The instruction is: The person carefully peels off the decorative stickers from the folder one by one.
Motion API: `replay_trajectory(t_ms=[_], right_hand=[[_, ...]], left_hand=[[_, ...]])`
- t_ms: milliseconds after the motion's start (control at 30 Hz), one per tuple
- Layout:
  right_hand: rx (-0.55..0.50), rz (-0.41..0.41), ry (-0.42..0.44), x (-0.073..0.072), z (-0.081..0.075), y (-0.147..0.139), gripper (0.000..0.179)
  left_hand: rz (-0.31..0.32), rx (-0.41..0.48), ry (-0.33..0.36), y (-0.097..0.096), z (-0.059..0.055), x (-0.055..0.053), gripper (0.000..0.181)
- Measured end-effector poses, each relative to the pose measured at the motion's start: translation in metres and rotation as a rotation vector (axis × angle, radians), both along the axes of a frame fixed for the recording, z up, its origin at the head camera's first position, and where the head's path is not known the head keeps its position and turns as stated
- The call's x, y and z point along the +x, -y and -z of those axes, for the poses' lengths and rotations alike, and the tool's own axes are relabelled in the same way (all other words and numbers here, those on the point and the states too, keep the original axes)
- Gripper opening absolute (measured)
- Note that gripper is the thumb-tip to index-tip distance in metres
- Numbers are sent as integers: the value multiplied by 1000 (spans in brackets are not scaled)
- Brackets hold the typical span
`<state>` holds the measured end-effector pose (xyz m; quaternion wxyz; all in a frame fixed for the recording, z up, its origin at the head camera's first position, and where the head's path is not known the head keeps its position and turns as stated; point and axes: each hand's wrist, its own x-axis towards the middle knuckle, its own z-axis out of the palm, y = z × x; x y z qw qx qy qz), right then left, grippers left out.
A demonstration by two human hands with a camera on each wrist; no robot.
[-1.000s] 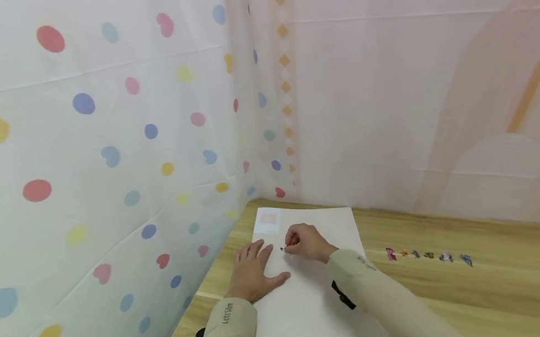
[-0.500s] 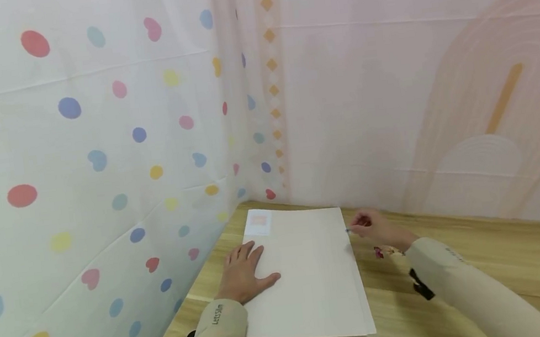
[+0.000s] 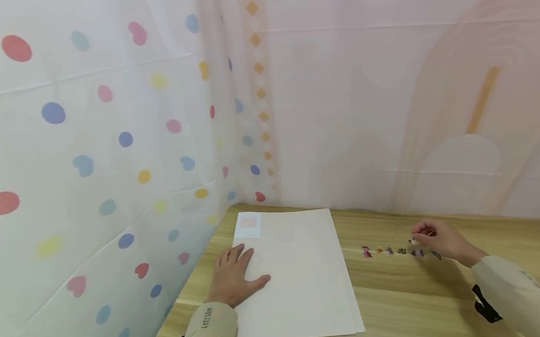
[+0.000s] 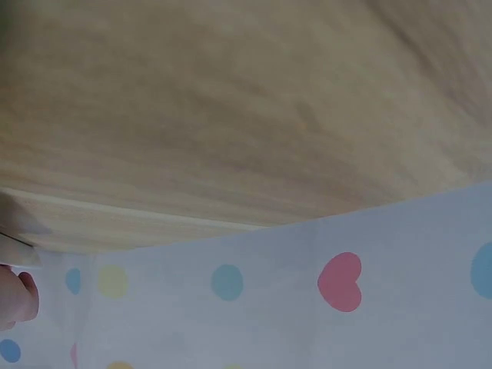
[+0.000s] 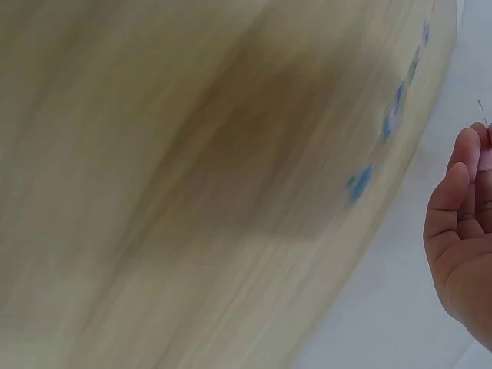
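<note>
My left hand [image 3: 235, 278] rests with spread fingers on the left side of a white sheet [image 3: 302, 276], which lies over another sheet. In the left wrist view only some fingertips [image 4: 15, 298] show at the left edge. To the right, my right hand [image 3: 443, 240] pinches a small thin piece [image 3: 412, 240] between thumb and finger, above a row of small irregular colourful pieces. The row runs from a pink piece [image 3: 367, 252] to a blue piece [image 3: 436, 254], partly behind the hand. What the pinched piece depicts is too small to tell.
A small card with an orange picture [image 3: 248, 224] lies at the sheet's far left corner. The wood-grain table [image 3: 390, 305] meets a dotted curtain [image 3: 108, 237] on the left and a pinkish curtain [image 3: 345, 126] behind.
My right hand has moved right from over the sheet to above the row of pieces, still pinching a small piece. My left hand stays on the sheet; the head view has turned right.
</note>
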<state>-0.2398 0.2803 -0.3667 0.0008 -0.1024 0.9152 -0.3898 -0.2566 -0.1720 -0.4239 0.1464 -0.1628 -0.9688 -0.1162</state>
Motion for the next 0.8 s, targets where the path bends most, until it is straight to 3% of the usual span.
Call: replay_trajectory(t_ms=[100, 400, 633, 800], right_hand=[[31, 30, -5, 5, 1, -11, 26], [106, 11, -72, 11, 8, -37, 11], [99, -14, -65, 13, 10, -49, 5], [200, -55, -142, 11, 13, -52, 7]], left_hand=[[-1, 4, 2, 2, 0, -1, 76], [-11, -13, 16, 9, 2, -2, 78], [4, 12, 0, 10, 0, -1, 78], [6, 13, 2, 8, 1, -2, 78]])
